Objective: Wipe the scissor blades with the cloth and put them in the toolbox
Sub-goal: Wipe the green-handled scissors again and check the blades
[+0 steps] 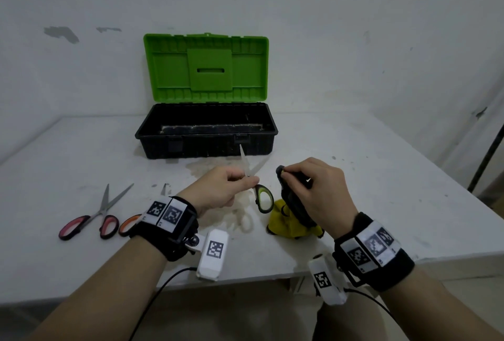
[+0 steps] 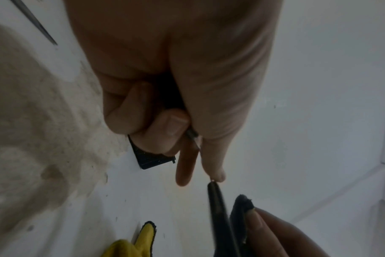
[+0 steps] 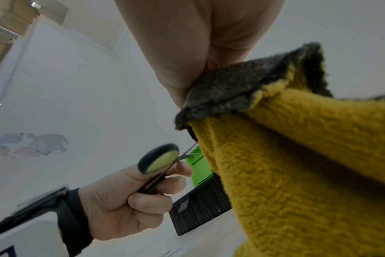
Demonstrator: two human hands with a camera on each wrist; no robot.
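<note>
Scissors with black and green handles (image 1: 263, 198) are raised above the table, blades (image 1: 247, 164) spread in a V pointing at the toolbox. My left hand (image 1: 245, 180) pinches them near the pivot, which shows in the right wrist view on the scissors (image 3: 159, 161). My right hand (image 1: 289, 174) grips a grey and yellow cloth (image 1: 289, 222) just right of the scissors, with a small gap between them; the cloth (image 3: 297, 156) fills that view. The black toolbox (image 1: 206, 147) stands open behind, its green lid (image 1: 206, 68) upright.
Pink-handled scissors (image 1: 90, 220) lie open at the left of the white table (image 1: 381, 190). Orange-handled scissors (image 1: 129, 224) lie beside them, partly hidden by my left wrist. The table's front edge runs just under my wrists. A wall stands behind the toolbox.
</note>
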